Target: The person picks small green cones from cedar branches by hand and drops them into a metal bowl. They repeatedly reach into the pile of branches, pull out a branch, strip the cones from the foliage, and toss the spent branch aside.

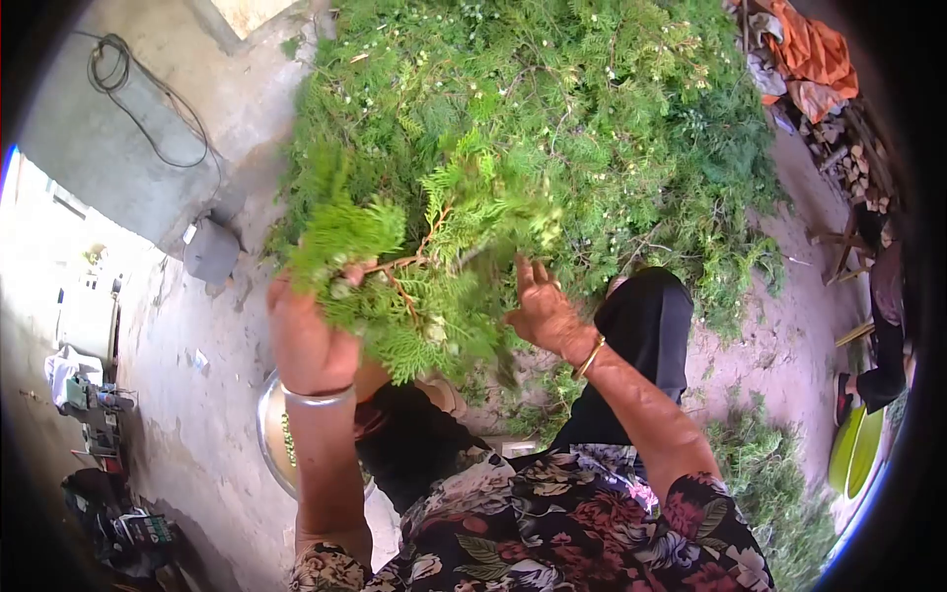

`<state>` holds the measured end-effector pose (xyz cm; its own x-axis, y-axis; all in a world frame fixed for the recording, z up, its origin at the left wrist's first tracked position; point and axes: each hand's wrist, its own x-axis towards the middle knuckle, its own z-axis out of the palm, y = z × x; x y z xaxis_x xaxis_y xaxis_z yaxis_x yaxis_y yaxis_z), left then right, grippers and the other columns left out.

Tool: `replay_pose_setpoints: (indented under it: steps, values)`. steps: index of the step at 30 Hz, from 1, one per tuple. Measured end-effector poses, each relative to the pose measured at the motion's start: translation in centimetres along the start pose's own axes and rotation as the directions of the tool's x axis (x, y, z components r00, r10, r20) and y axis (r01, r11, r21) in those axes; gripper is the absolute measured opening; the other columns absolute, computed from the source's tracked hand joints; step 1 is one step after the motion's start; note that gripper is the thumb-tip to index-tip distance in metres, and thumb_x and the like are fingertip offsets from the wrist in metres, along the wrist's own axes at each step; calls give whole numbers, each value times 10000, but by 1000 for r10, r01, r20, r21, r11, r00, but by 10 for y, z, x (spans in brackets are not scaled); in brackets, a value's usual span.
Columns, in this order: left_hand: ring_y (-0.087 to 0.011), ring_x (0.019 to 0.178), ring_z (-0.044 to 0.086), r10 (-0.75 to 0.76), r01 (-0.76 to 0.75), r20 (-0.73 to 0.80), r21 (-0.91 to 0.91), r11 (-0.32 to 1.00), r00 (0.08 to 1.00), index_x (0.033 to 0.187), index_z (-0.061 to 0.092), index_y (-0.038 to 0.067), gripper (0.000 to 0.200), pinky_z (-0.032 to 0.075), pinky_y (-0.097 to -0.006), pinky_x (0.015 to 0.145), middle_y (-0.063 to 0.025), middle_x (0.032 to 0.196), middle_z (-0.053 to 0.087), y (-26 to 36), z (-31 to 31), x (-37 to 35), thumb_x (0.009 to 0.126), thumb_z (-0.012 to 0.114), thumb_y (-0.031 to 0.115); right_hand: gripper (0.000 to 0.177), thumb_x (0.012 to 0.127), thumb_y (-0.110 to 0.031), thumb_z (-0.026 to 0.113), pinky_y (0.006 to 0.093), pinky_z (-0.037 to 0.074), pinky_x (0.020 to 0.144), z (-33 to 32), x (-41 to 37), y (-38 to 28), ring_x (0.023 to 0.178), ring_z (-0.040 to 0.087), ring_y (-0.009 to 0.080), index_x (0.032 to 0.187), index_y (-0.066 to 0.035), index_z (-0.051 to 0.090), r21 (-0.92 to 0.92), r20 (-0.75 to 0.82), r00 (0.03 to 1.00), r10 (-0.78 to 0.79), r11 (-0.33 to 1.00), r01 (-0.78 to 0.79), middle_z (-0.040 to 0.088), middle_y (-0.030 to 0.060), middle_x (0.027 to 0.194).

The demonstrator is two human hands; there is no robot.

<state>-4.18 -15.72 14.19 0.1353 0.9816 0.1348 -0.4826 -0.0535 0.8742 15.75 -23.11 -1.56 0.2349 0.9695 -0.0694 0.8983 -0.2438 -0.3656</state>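
Note:
My left hand grips a leafy conifer branch by its reddish stem, with flat green sprays and small pale cones on it. Parts of the sprays are smeared by motion. My right hand is just to the right of the branch, fingers apart and nothing seen in them. Beyond both hands spreads a large pile of cut conifer branches. Beside my left forearm is a round metal basin, partly hidden, with small green pieces inside.
A grey bucket stands on the concrete at left, below a coiled dark cable. Stacked firewood and an orange cloth are at upper right. Another person's leg, a green tub and more cut greenery are on the right.

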Motion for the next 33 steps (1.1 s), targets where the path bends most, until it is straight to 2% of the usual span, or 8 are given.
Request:
replay_pose_setpoints:
  steps: [6,11,14,18,21,24,26,33]
  values:
    - [-217,719,615,-271,310,191,-218,925,943,925,617,15,137,502,-452,795,-121,762,642,45,1,-10,876,550,124,680,847,-254,636,477,441,870,71,9,13,1024,506,376,1338,40,266,753,279,955,99,595,-281,420,261,1206]
    - [-327,842,624,-201,401,480,-361,842,854,894,611,27,204,523,-503,715,-91,711,610,41,-20,-4,905,525,212,484,849,-241,662,399,499,688,87,7,10,762,573,255,1178,58,471,904,77,992,98,414,-111,584,176,900]
    - [-304,809,614,-181,243,249,-248,938,951,937,601,34,239,520,-482,697,-85,741,608,58,-26,-17,922,506,254,409,828,-198,700,339,508,584,30,3,-9,627,584,172,1092,81,558,978,31,981,190,197,-69,641,143,741]
    - [-282,786,592,-65,76,54,-248,966,996,920,582,49,260,513,-431,675,-71,711,537,72,-63,-21,941,461,278,175,785,-27,623,336,477,538,-27,4,5,587,592,157,942,50,617,723,-348,917,196,679,129,569,197,623]
    - [-233,719,542,-111,124,56,-370,921,992,822,545,83,201,478,-380,644,-48,698,508,71,-87,-24,932,456,225,176,784,6,550,457,498,640,-105,-23,-13,760,625,430,940,-3,630,437,-523,844,121,888,144,618,267,770]
    - [-206,713,539,-166,220,170,-383,897,971,787,526,80,148,473,-366,646,-33,709,513,60,-98,-45,909,473,145,235,744,33,533,461,509,693,-148,-52,-24,784,633,411,954,-7,631,315,-558,826,81,941,120,647,228,832]
    - [-198,709,524,-39,44,-33,158,987,999,777,517,78,158,472,-362,642,-30,703,495,41,-99,-65,911,470,149,246,737,32,530,460,510,702,-149,-71,-20,777,635,408,956,-10,632,245,-534,842,78,967,65,652,218,832]
    - [-251,751,516,-519,570,242,-258,780,820,855,560,64,194,455,-397,744,-88,746,552,-54,-137,-124,915,517,243,290,707,39,523,449,513,686,-72,-145,48,747,636,391,966,-32,634,219,-334,911,244,960,-177,656,194,773]
